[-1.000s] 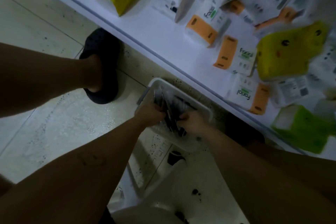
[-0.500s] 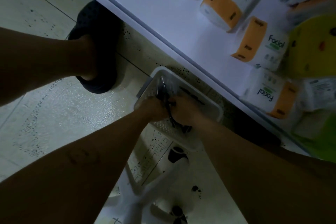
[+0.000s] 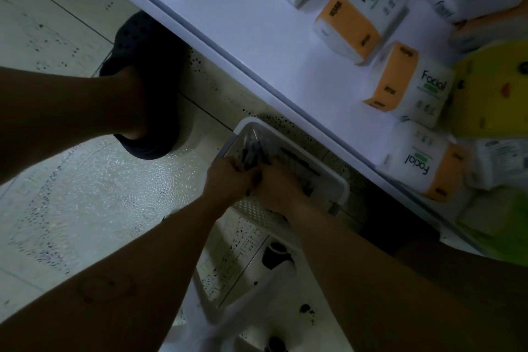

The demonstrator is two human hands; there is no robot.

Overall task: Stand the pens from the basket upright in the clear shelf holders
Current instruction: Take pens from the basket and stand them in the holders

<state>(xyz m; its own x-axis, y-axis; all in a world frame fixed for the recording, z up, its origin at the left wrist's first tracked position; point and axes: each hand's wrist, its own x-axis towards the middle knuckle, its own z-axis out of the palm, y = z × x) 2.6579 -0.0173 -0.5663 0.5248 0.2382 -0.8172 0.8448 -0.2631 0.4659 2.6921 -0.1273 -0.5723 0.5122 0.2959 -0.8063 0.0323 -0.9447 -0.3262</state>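
Head view, tissue packs (image 3: 408,86) on shelf (image 3: 257,23), shoe (image 3: 154,66) near basket (image 3: 340,183), pens (image 3: 253,148) partly hidden

So the left hand (image 3: 228,180) and right hand (image 3: 278,187) cover most of the pens (image 3: 253,148). It's too dark to count them or read the right's grip. The yellow pack (image 3: 491,88) at 3 o'clock is blurry and cropped.

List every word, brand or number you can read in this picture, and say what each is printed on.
"Facial": upper white-and-orange tissue pack on the white shelf.
"Facial": middle white-and-orange tissue pack.
"Facial", upside down: lower white-and-orange tissue pack.
Small print on the packs' orange ends and on the white packet at the right edge: too small or blurred to read.
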